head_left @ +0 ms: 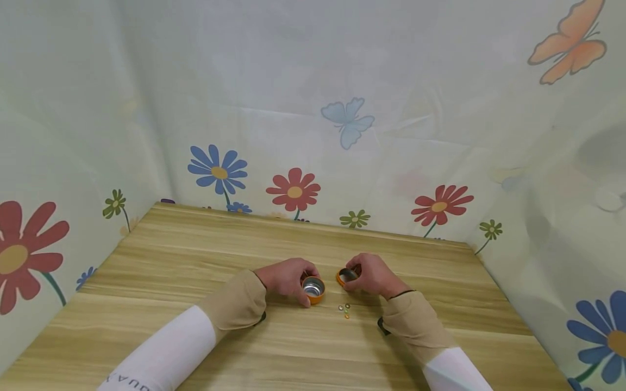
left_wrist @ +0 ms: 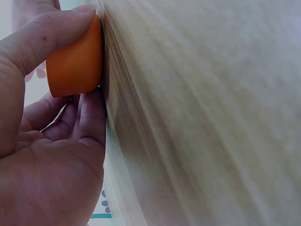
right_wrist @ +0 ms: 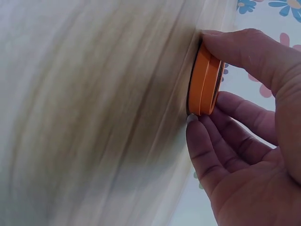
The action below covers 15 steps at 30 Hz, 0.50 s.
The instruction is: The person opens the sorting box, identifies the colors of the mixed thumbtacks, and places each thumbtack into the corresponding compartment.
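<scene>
An orange round tin with a bare silver inside sits open side up on the wooden table. My left hand grips it by the side, thumb on one side and fingers on the other. To its right, my right hand pinches the tin's shallow orange lid between thumb and fingers. In the right wrist view the lid lies flat against the tabletop, hollow side up. Several tiny round pieces, silver, green and orange, lie on the wood in front of the lid.
The wood-grain table reaches back to a pale cloth wall printed with flowers and butterflies. More of this cloth closes in the left and right sides.
</scene>
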Each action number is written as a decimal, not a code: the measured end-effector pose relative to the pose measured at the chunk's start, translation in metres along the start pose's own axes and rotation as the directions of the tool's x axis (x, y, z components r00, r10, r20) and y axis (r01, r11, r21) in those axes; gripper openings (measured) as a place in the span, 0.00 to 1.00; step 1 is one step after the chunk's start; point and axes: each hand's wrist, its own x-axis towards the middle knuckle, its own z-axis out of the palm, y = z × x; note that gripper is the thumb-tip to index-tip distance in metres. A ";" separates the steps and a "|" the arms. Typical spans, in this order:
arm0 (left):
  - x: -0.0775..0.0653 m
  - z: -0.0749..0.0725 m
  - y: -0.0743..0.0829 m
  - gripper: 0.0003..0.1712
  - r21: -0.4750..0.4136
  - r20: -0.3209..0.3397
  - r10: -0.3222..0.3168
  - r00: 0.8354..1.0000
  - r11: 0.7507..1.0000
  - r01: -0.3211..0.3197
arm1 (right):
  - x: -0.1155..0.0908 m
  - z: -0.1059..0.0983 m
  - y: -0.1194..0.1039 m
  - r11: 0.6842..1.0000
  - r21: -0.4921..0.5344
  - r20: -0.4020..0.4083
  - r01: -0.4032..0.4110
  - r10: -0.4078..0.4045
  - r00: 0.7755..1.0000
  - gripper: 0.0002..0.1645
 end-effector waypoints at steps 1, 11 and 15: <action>0.000 0.000 0.000 0.28 -0.001 0.000 0.000 1.000 1.000 0.000 | 0.000 0.000 0.000 1.000 0.006 0.001 -0.006 0.006 1.000 0.23; 0.001 0.000 -0.002 0.28 0.025 -0.008 0.006 1.000 1.000 -0.006 | 0.000 0.000 -0.001 0.998 0.050 -0.007 -0.042 0.043 0.999 0.27; 0.000 0.000 0.001 0.28 0.026 -0.006 0.001 1.000 1.000 -0.001 | 0.000 0.001 -0.002 0.997 0.049 0.000 -0.057 0.057 0.998 0.29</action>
